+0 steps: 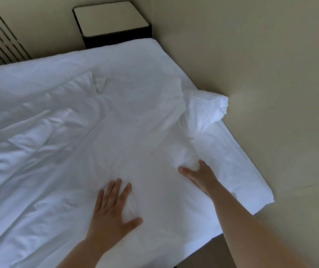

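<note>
While both hands work low in the frame, the white duvet cover [100,128] lies spread across the bed, crumpled toward the left and smoother through the middle. Down at lower centre the left hand [114,206] lies flat on it, fingers spread wide and pressing the cloth. Just to its right, the right hand [197,176] has its thumb and fingers curled round a bunched ridge of the same cover. That ridge climbs to a crumpled knot of cloth [207,109], which touches the beige wall [270,64].

Now the edges: the bed's right side runs tight along that wall. A flat sheet [237,161] shows beyond the cover there and ends in a corner at lower right. Between the hands and above them is an open, smooth stretch of cover, with the wide rumpled expanse off to the left.

At top centre a bedside table [112,18], pale on top and dark at the sides, stands just past the bed's far edge. A slatted panel [0,39] fills the upper left.
</note>
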The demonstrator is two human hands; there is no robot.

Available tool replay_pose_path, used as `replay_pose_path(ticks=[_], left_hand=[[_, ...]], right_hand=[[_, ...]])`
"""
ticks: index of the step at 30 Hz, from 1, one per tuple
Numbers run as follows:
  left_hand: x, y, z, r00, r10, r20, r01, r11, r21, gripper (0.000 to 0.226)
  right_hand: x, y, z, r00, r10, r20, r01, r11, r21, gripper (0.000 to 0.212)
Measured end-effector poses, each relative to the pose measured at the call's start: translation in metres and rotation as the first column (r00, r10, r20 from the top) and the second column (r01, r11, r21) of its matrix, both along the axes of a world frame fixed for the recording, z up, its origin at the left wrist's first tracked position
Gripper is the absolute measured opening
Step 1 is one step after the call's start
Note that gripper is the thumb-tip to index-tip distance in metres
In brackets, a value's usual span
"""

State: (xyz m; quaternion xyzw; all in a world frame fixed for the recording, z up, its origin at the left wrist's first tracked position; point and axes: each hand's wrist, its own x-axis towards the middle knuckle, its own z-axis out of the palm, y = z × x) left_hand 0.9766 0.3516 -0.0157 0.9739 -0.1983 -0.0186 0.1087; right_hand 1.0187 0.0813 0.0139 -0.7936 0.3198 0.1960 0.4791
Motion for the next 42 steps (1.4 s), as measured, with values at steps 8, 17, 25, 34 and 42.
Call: replay_pose_path(ticks=[8, 17, 25, 34, 42], left_hand=[[-0.031, 0.03, 0.03, 0.987, -0.162, -0.008, 0.156, 0.96, -0.232, 0.081], [-0.08, 0.03, 0.056, 0.841, -0.538, 0.06, 0.524, 0.783, -0.336, 0.089], [-0.084, 0.001, 0.039, 0.717, -0.361, -0.597, 0.411, 0.91, -0.056, 0.069], [-0.176, 0.014, 0.031, 0.829, -0.437, -0.348, 0.44, 0.895, -0.076, 0.049], [-0.351, -0.048, 0.142, 0.571, -0.81, -0.135, 0.664, 0.552, -0.504, 0.042]], right_hand=[[-0.087, 0.049, 0.043, 0.984, -0.134, 0.121, 0.139, 0.99, -0.032, 0.038], [-0.271, 0.117, 0.074, 0.789, -0.584, 0.19, 0.598, 0.801, -0.021, 0.015], [-0.449, 0.166, 0.068, 0.499, -0.842, 0.202, 0.864, 0.501, -0.045, 0.018], [-0.554, 0.244, 0.046, 0.255, -0.943, 0.215, 0.965, 0.263, 0.01, 0.022], [-0.71, 0.319, 0.116, -0.162, -0.883, 0.44, 0.986, -0.127, 0.108, 0.021]])
